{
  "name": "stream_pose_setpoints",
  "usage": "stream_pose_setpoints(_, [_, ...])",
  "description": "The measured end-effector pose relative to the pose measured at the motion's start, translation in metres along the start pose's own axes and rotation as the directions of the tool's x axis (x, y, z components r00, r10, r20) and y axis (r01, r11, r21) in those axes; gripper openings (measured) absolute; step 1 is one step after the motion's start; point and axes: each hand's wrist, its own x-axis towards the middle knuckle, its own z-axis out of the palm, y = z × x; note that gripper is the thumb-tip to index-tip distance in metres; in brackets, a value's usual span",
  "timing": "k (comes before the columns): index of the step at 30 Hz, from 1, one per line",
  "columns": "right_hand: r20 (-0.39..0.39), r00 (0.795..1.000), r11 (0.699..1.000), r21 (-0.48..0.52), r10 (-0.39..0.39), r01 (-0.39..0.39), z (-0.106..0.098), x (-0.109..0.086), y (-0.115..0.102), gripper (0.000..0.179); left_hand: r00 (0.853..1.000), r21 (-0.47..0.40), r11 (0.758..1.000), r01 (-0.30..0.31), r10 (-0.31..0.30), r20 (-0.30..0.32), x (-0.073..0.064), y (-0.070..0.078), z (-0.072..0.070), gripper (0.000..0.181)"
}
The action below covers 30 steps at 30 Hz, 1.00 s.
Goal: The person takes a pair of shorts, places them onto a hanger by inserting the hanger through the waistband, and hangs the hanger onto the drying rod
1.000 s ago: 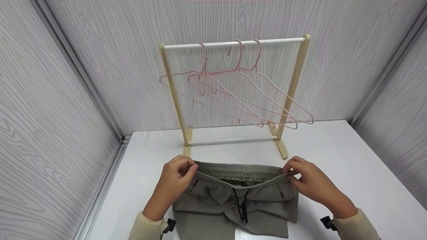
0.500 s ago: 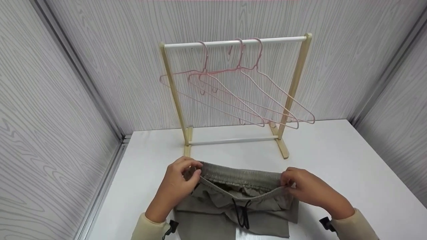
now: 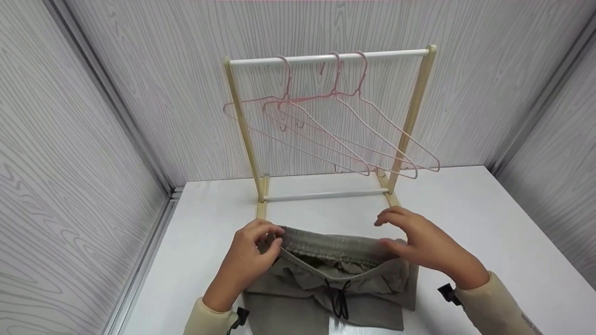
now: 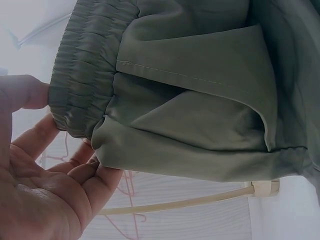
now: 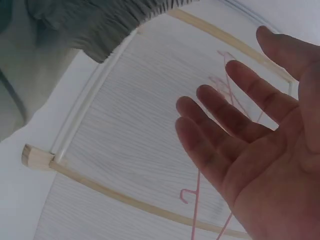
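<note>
Grey-green shorts (image 3: pixel 288 307) with an elastic waistband and a black drawstring (image 3: pixel 340 300) lie at the table's front, waist toward the rack. My left hand (image 3: pixel 253 246) pinches the left end of the waistband (image 4: pixel 82 65) between thumb and fingers, holding it raised and parted. Over the right end of the waistband is my right hand (image 3: pixel 414 237), its fingers spread and nothing held. In the right wrist view the right hand (image 5: pixel 255 135) appears apart from the cloth, fingers extended. The legs' lower ends run out of the head view.
Behind the shorts stands a small rack with wooden posts (image 3: pixel 416 97) and a white top bar (image 3: pixel 307 59). Several pink hangers (image 3: pixel 396 125) hang from it. Wood-grain panels (image 3: pixel 526 93) enclose the white table (image 3: pixel 465 200) at the back and sides.
My right hand has let go of the waistband, lifted slightly and spread its fingers. Earlier it lowered that end toward me. The left hand keeps its pinch, barely moved.
</note>
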Motion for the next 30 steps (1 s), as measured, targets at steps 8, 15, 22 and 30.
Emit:
stream_pose_setpoints(8, [-0.213, 0.973, 0.994, 0.035, -0.093, 0.103, -0.012, 0.029, -0.015, 0.045, 1.000, 0.001, 1.000, 0.003, -0.003, 0.007, -0.002, 0.000, -0.001, 0.016])
stream_pose_setpoints(15, [-0.299, 0.948, 0.990, 0.048, -0.112, 0.132, -0.025, 0.052, -0.022, 0.055, 1.000, 0.001, 1.000, 0.010, -0.010, 0.012, -0.001, 0.002, -0.001, 0.015])
stream_pose_setpoints(22, [-0.285, 0.955, 0.990, 0.084, -0.085, 0.114, -0.035, 0.073, -0.024, 0.064, 1.000, 0.009, 1.000, 0.004, -0.004, 0.003, 0.001, -0.001, -0.001, 0.016])
stream_pose_setpoints(30, [-0.260, 0.964, 0.984, 0.149, -0.058, 0.100, -0.036, 0.095, -0.018, 0.068, 1.000, 0.016, 1.000, 0.005, -0.005, 0.004, 0.001, -0.003, 0.001, 0.019])
